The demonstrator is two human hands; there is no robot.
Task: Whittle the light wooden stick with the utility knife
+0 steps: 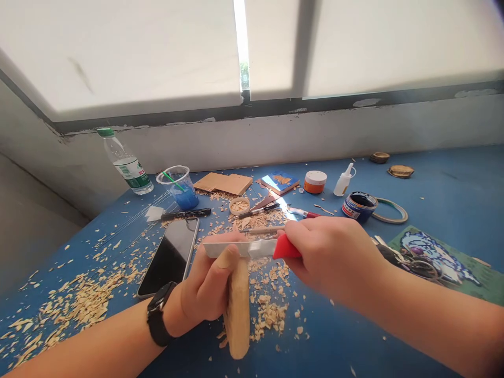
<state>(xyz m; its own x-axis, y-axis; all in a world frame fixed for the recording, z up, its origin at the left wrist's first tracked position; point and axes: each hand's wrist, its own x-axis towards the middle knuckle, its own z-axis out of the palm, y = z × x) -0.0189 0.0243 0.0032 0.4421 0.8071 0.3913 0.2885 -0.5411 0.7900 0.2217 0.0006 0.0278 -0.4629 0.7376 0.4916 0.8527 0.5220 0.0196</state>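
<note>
My left hand (210,289) is wrapped round a pale, rough-cut piece of wood (238,315), whose rounded end points down toward me. A black watch is on that wrist. In my right hand (334,247), closed, is a carving knife with a red handle (285,248). Its flat metal blade (246,249) lies crosswise over the upper part of the wood, and my left thumb touches the blade or its back edge. The far end of the wood is hidden behind the blade and my fingers. Wood shavings (271,315) lie around it on the blue table.
A phone (169,257) lies left of my hand. Behind are a water bottle (128,165), a plastic cup (181,189), cardboard pieces (224,182), a marker (185,214), a squeeze bottle (344,181), an open ink jar (358,206) and tape (394,211). Keys (419,262) sit on a painted board (480,286).
</note>
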